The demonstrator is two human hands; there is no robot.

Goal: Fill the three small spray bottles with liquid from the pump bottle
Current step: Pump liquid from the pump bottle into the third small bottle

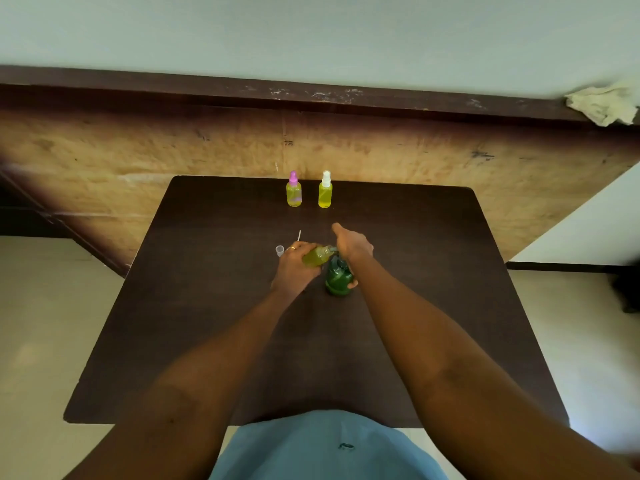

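One small spray bottle (pixel 317 256), uncapped and tipped almost on its side above the middle of the table (pixel 415 306), mouth brought up against the spout of the green pump bottle (pixel 337 280). Left grip (pixel 294 268) clasped round its lower body, fingers curled on it. Yellow-green liquid showing inside, so probably partly filled. Likely light, of thin clear plastic, stiff enough to take by the belly yet easy to tip; best held low on the body, as now, with the narrow neck left free. Possibly slick with any spill down the outside. Pump bottle upright on the table, close under the small one's mouth; right grip (pixel 353 245) laid over the pump head, one digit reaching down the bottle's side, forefinger stretched forward, by the look of it grasping the pump bottle. Probably heavier and steadier than the small one; to be pressed straight down on the head and steadied at the body against sliding. Just left of the left grip, a small clear cap (pixel 279 250) and a thin white tube (pixel 299 234) lying on the table. At the far edge, a pink-topped bottle (pixel 293 190) and a white-topped bottle (pixel 325 192), upright, capped, full of yellow liquid, near each other but apart. No label, brand or writing legible on any of them.
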